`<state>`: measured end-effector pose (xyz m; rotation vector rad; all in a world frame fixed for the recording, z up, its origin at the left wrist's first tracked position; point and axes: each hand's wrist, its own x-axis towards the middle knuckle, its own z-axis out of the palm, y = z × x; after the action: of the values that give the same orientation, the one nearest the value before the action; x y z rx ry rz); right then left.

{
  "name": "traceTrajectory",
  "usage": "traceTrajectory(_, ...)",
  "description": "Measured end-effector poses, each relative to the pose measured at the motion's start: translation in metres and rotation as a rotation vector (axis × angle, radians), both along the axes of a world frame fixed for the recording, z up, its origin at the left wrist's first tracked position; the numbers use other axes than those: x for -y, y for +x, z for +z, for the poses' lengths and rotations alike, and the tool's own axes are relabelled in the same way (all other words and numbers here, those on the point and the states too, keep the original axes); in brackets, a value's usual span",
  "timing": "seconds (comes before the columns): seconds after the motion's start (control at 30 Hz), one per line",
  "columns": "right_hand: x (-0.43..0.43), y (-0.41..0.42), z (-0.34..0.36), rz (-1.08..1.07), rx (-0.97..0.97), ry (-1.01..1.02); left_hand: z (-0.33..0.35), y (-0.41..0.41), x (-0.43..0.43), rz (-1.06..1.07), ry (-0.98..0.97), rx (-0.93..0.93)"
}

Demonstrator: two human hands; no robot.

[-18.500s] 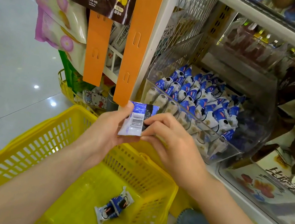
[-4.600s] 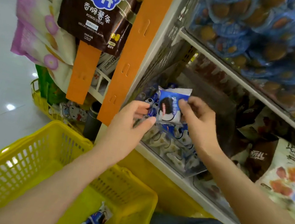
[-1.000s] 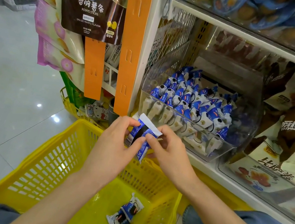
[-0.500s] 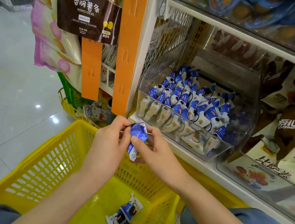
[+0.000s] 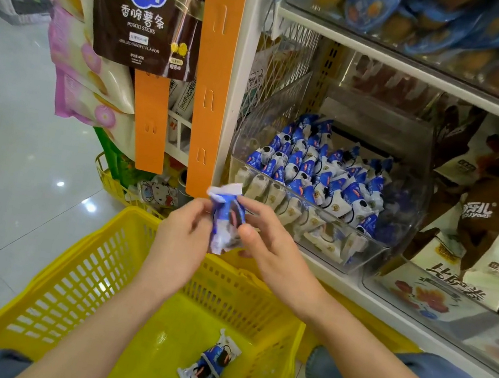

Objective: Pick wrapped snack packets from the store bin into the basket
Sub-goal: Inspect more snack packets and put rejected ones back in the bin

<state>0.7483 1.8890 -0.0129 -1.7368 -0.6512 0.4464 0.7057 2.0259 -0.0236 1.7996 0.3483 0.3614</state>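
The left hand was curled, its fingertips gripping the left edge of a small blue-and-white wrapped snack packet. The right hand pinched the same packet's right side between thumb and forefinger, with its other fingers loosely bent below. The packet stood nearly upright between the two hands, crimped white end uppermost. It was above the far rim of the yellow slotted plastic basket and just in front of the clear plastic store bin. Both bare forearms reached in from the near edge of the view, and the wrists converged over the basket. A second blue-and-white packet lay on the basket's floor, toward its near right corner. The bin sat at the front edge of a white shelf, heaped with matching packets. Left of the bin hung an orange hanging strip and a brown potato-stick bag.
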Motion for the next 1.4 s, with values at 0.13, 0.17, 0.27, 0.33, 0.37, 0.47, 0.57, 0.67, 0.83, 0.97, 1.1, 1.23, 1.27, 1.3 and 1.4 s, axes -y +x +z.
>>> traceTrajectory(0.13,0.002,0.001,0.003,-0.088,0.103,-0.068,0.010,-0.001,0.005,-0.248,-0.635,-0.082)
traceTrajectory(0.17,0.002,0.001,0.003,-0.128,0.120,-0.079,0.008,-0.001,0.007,-0.267,-0.616,-0.088)
traceTrajectory(0.27,0.002,0.002,0.005,-0.211,0.102,-0.111,0.005,-0.002,0.010,-0.176,-0.440,-0.088)
traceTrajectory(0.33,0.003,0.005,0.008,-0.232,0.094,-0.121,0.004,0.000,0.008,-0.121,-0.419,-0.047)
traceTrajectory(0.37,0.003,0.007,0.011,-0.237,0.082,-0.113,0.003,0.002,0.008,-0.105,-0.407,-0.022)
traceTrajectory(0.47,0.006,0.009,0.018,-0.211,0.014,-0.033,0.004,0.006,0.008,-0.089,-0.330,0.039)
traceTrajectory(0.57,0.013,0.007,0.022,-0.202,-0.004,0.015,0.007,0.010,0.012,-0.120,-0.254,0.082)
traceTrajectory(0.67,0.018,0.008,0.030,-0.216,0.023,0.019,0.014,0.015,0.016,-0.139,-0.233,0.152)
traceTrajectory(0.83,0.025,0.051,0.058,-0.483,0.132,0.083,0.036,0.043,0.013,-0.147,0.065,0.251)
traceTrajectory(0.97,0.023,0.116,0.073,-0.784,0.100,0.096,0.041,0.077,0.003,-0.271,0.569,0.207)
traceTrajectory(1.1,0.016,0.195,0.061,-0.956,0.177,-0.114,0.028,0.092,-0.008,-0.367,0.954,0.249)
traceTrajectory(1.23,0.021,0.251,0.044,-1.052,0.242,-0.406,0.016,0.095,-0.014,-0.384,0.985,0.322)
traceTrajectory(1.27,0.023,0.258,0.039,-1.045,0.242,-0.494,0.014,0.096,-0.014,-0.383,0.972,0.336)
traceTrajectory(1.3,0.024,0.263,0.034,-1.017,0.244,-0.559,0.012,0.097,-0.015,-0.382,0.967,0.355)
traceTrajectory(1.4,0.023,0.268,0.026,-0.931,0.249,-0.641,0.008,0.100,-0.017,-0.373,0.974,0.413)
